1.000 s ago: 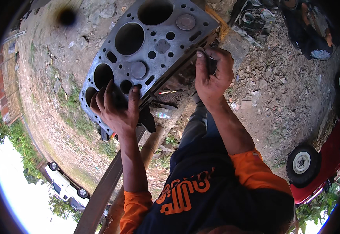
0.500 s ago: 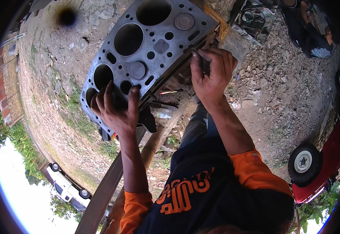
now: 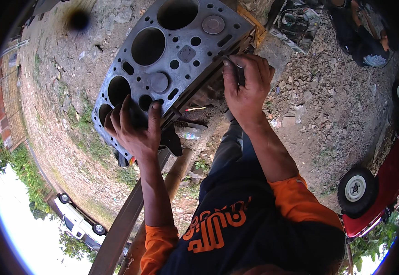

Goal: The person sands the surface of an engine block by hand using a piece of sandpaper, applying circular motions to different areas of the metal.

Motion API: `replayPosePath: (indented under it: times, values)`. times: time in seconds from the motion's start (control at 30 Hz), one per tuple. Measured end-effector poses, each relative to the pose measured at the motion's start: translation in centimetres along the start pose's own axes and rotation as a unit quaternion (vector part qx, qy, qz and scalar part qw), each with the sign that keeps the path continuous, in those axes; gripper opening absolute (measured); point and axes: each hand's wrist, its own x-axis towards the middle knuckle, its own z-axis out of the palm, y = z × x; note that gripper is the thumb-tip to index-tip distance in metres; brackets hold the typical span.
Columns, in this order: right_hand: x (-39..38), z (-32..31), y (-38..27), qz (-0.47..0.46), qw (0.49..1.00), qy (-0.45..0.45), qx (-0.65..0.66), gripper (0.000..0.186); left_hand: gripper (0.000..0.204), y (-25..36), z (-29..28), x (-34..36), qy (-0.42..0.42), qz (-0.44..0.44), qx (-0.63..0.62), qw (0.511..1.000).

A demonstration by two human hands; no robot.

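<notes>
A grey metal engine block (image 3: pixel 181 75) with large round cylinder bores and many smaller holes lies slanted across the upper middle. My left hand (image 3: pixel 135 133) rests on its near left end, fingers spread beside the bores and thumb apart near a smaller hole. Just off the block's right-hand edge is my right hand (image 3: pixel 250 87), closed, with thumb and fingers curled together. Something small and greyish shows between them, too hidden to name. Both hands have dark, grimy fingertips.
A brown beam (image 3: pixel 117 233) runs below the block, next to a wooden pole (image 3: pixel 180 172). Rubble covers the ground. A person (image 3: pixel 366 41) works at the upper right, near parts lying on newspaper (image 3: pixel 298 27). A red vehicle (image 3: pixel 380 183) stands right, a white one (image 3: pixel 78 222) lower left.
The block appears slightly farther left in the picture. My right fingertips have shifted a little left too. Both hands keep nearly the same pose.
</notes>
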Motion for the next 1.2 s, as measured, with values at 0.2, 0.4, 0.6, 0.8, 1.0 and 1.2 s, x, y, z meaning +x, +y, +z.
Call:
replayPosePath:
  times: [0.2, 0.4, 0.6, 0.8, 1.0, 1.2]
  values:
    - [0.0, 0.0, -0.5, -0.034, 0.999, 0.018, -0.026, 0.020, 0.081, 0.3, 0.0, 0.1, 0.001, -0.007, -0.016, 1.000]
    - [0.3, -0.2, -0.8, -0.048, 0.999, 0.012, -0.022, 0.020, 0.082, 0.2, 0.1, 0.0, -0.002, -0.009, -0.011, 1.000]
    - [0.3, -0.3, -0.5, -0.041, 0.999, 0.014, 0.005, 0.020, 0.081, 0.4, 0.0, 0.0, 0.000, -0.023, -0.019, 1.000]
    - [0.7, -0.8, -0.6, -0.028, 0.999, -0.010, 0.024, 0.017, 0.080, 0.2, 0.1, 0.0, -0.002, -0.010, -0.016, 1.000]
    - [1.2, -1.2, -0.7, 0.006, 0.998, -0.036, 0.054, 0.016, 0.081, 0.1, 0.1, 0.1, -0.004, -0.003, -0.016, 1.000]
    - [1.3, -1.2, -0.9, 0.066, 0.987, -0.052, 0.133, 0.013, 0.081, 0.3, 0.0, 0.1, 0.000, -0.004, -0.015, 1.000]
